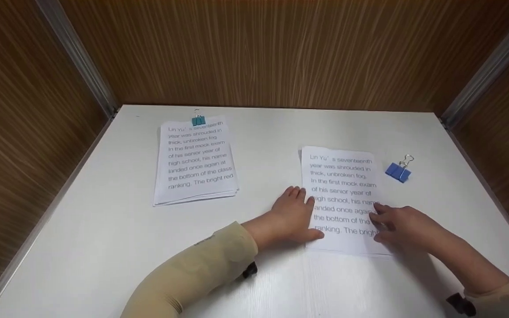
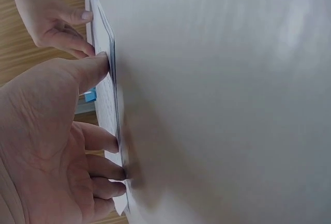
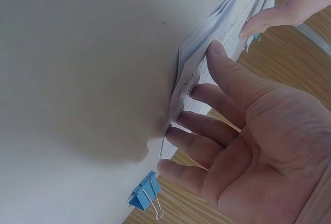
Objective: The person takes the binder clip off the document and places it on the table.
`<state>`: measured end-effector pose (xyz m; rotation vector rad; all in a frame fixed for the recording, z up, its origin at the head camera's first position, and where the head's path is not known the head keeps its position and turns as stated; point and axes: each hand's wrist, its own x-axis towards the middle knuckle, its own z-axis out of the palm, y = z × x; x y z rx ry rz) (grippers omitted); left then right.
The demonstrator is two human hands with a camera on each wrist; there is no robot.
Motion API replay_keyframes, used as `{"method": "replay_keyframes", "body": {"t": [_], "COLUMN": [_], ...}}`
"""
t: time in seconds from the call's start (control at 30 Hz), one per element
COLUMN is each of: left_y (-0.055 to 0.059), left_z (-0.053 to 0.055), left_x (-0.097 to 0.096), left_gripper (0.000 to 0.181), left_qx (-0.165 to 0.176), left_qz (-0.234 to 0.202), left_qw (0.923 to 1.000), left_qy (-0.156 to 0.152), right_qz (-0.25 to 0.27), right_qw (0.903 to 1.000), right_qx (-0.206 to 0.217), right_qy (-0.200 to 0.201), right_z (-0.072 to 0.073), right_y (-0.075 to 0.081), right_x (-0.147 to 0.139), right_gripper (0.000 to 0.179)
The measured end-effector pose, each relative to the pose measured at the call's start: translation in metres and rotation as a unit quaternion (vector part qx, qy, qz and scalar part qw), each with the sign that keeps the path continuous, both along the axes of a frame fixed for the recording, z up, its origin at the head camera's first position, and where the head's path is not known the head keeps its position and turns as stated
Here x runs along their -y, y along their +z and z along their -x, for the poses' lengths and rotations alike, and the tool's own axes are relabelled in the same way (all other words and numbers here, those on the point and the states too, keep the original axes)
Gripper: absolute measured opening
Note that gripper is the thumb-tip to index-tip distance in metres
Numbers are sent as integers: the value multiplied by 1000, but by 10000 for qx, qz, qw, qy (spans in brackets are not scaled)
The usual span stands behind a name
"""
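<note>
A stack of printed paper sheets (image 1: 343,198) lies on the white table between both hands. My left hand (image 1: 292,216) rests along its left edge, fingertips touching the side and thumb on the lower corner of the top sheet. At the right edge is my right hand (image 1: 407,227), its fingers spread and lightly bent against the sheets. The right wrist view shows the sheets' edges (image 3: 207,30) slightly fanned near the right thumb. A blue binder clip (image 1: 398,171) lies just right of the stack, one wire handle raised.
A second stack of printed sheets (image 1: 195,163) lies at the back left, with a teal binder clip (image 1: 198,120) on its top edge. Wood-patterned panels (image 1: 254,53) wall the table (image 1: 104,247) at the back and both sides.
</note>
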<state>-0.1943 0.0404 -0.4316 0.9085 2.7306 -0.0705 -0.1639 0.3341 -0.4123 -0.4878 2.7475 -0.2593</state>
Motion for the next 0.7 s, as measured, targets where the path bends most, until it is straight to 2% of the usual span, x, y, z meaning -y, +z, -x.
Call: {"method": "replay_keyframes", "body": {"t": [0.17,0.23,0.37,0.5,0.6,0.7], "left_y": [-2,-2,3,10,13,15], "left_z": [0,-3,-7,-7,-4,0], "left_x": [4,7,20,43,67,95], "left_gripper": [96,95,92,90,89,89], "left_qx": [-34,-41,-106,-391,-613,-691], "left_qz": [-249,-384,-706,-1002,-1178,-1335], "left_qw": [9997,9993,9975,9942,9911,9885], "left_qy": [-8,-8,5,-33,2,168], "right_qz": [192,320,555,558,565,586], "right_qw": [9998,9992,9933,9874,9863,9862], "right_qx": [-36,-248,-981,-1460,-1539,-1527], "right_qy": [-58,25,252,236,188,242], "right_z": [-2,-4,-8,-8,-4,3], "right_y": [-1,-1,2,8,12,14], "right_x": [-1,-2,1,14,29,48], "right_gripper": [63,62,62,65,71,78]}}
